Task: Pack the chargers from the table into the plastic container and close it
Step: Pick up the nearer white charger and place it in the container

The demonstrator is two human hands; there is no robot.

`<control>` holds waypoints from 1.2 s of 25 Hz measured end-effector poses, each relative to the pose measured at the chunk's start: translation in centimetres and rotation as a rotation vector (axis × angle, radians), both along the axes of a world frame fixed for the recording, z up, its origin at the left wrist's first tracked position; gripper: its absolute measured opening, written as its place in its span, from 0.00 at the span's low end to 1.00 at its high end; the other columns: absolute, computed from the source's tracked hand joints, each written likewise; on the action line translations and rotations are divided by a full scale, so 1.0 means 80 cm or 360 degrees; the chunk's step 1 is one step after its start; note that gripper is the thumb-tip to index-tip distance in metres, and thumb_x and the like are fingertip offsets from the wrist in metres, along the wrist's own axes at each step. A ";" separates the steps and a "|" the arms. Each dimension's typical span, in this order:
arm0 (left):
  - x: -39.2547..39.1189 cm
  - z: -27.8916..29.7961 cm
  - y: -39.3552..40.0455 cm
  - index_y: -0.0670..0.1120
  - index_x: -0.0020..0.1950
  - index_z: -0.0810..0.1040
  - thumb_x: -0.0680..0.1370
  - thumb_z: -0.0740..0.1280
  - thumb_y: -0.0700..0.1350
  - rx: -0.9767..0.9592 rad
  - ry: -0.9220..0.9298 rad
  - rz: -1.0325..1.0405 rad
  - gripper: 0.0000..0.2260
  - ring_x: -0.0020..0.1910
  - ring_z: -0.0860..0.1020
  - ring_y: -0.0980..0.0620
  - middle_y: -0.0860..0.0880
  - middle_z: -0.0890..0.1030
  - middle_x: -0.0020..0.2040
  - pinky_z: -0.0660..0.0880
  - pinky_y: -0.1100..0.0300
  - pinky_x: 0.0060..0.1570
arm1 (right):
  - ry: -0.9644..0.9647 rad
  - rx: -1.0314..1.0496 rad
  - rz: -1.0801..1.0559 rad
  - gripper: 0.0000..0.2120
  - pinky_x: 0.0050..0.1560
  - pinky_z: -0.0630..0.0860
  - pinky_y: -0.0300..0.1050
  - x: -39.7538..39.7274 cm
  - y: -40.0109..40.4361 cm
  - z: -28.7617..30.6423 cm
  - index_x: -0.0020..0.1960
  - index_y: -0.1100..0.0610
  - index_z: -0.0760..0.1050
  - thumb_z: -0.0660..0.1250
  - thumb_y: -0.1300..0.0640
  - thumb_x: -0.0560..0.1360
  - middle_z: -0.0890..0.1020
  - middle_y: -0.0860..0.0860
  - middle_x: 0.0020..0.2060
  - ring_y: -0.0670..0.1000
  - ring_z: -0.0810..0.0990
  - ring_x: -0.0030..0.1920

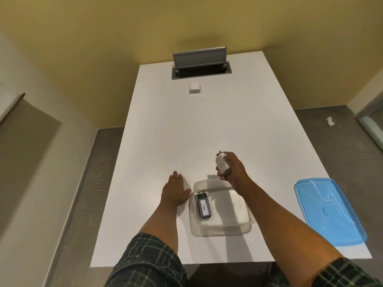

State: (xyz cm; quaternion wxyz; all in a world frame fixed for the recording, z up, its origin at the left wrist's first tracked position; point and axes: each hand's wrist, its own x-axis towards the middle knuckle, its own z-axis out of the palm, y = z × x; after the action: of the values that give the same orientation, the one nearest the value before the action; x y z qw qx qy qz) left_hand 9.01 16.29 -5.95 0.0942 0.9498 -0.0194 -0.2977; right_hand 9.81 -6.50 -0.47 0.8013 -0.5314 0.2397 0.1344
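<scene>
A clear plastic container (245, 223) stands open near the front of the white table (186, 131). Inside it, at the left, lies a black charger (203, 205) with a white label. My right hand (233, 169) is shut on a white charger (222, 163), held in the air just beyond the container's far rim, prongs pointing up. My left hand (175, 190) rests flat and open on the table, left of the container. Another white charger (195, 88) sits far back on the table. The blue lid (327, 210) lies on the table to the right.
A grey cable hatch (200, 68) with its flap raised is set into the table's far end, just behind the far charger. The blue lid overhangs the table's right edge. A crumpled white scrap (331, 121) lies on the floor at the right.
</scene>
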 end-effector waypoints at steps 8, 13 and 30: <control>-0.059 -0.011 0.000 0.41 0.83 0.44 0.84 0.55 0.55 0.0031 0.0091 -0.0050 0.34 0.83 0.46 0.44 0.46 0.41 0.84 0.54 0.48 0.80 | -0.0854 -0.1744 0.0950 0.12 0.44 0.75 0.45 -0.069 -0.011 -0.030 0.66 0.40 0.66 0.53 0.43 0.83 0.72 0.46 0.50 0.48 0.79 0.43; -0.075 -0.018 0.005 0.43 0.83 0.39 0.82 0.60 0.56 -0.0026 0.0213 -0.0040 0.40 0.83 0.41 0.41 0.47 0.37 0.83 0.52 0.47 0.81 | -0.0902 -0.2192 0.1313 0.18 0.42 0.79 0.55 -0.096 -0.004 -0.054 0.67 0.44 0.64 0.51 0.41 0.80 0.72 0.51 0.54 0.59 0.81 0.43; -0.047 -0.037 -0.002 0.35 0.80 0.34 0.84 0.58 0.50 0.0200 0.0499 -0.0179 0.39 0.81 0.39 0.33 0.37 0.34 0.81 0.47 0.40 0.80 | -0.0241 -0.2240 0.1140 0.17 0.44 0.73 0.50 -0.097 0.025 -0.092 0.66 0.51 0.69 0.58 0.47 0.79 0.76 0.60 0.57 0.62 0.80 0.53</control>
State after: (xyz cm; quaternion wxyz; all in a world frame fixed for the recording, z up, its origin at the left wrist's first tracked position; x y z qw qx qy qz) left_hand 5.23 16.12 -8.90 0.0196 0.8931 -0.0390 -0.4477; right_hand 2.03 -4.53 -7.85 0.1991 -0.9657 0.0276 0.1645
